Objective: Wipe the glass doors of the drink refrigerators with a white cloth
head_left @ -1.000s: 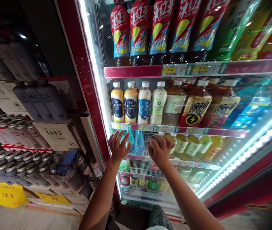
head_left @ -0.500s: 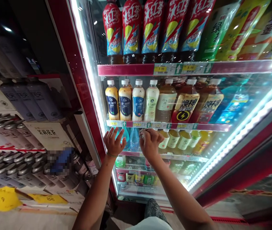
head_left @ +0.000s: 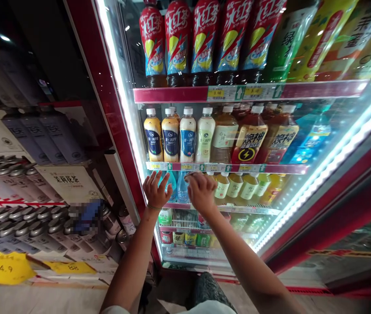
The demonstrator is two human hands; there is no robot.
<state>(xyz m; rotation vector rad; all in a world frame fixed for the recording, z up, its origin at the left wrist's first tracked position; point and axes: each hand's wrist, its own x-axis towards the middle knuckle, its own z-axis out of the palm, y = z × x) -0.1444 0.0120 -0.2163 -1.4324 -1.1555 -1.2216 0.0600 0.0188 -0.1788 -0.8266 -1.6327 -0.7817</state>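
My left hand (head_left: pixel 156 190) is raised before the lower part of the lit drinks cooler, fingers spread, holding nothing. Close behind it stands a turquoise bottle (head_left: pixel 173 181), partly covered by the fingers. To the right, my right hand (head_left: pixel 202 192) has its fingers curled, and whatever may be inside them is hidden. Between both hands a clear blue bottle (head_left: pixel 182 188) shows. Just above runs the shelf edge with price tags (head_left: pixel 192 167); whether the right fingers touch it I cannot tell. Bottles with pale labels (head_left: pixel 235 186) stand right of that hand.
Milk tea bottles (head_left: pixel 188 137) and other drinks line the middle shelf, with red iced tea bottles (head_left: pixel 205 39) above. A bright light strip (head_left: pixel 125 87) edges the cooler's left side. Stacked cans (head_left: pixel 35 231) and yellow price cards (head_left: pixel 5 267) are at the left.
The view has shifted slightly, and the cooler's right side sits further left. My right hand is a little further left and its fingers stay curled. My left hand stays spread, nearly in place.
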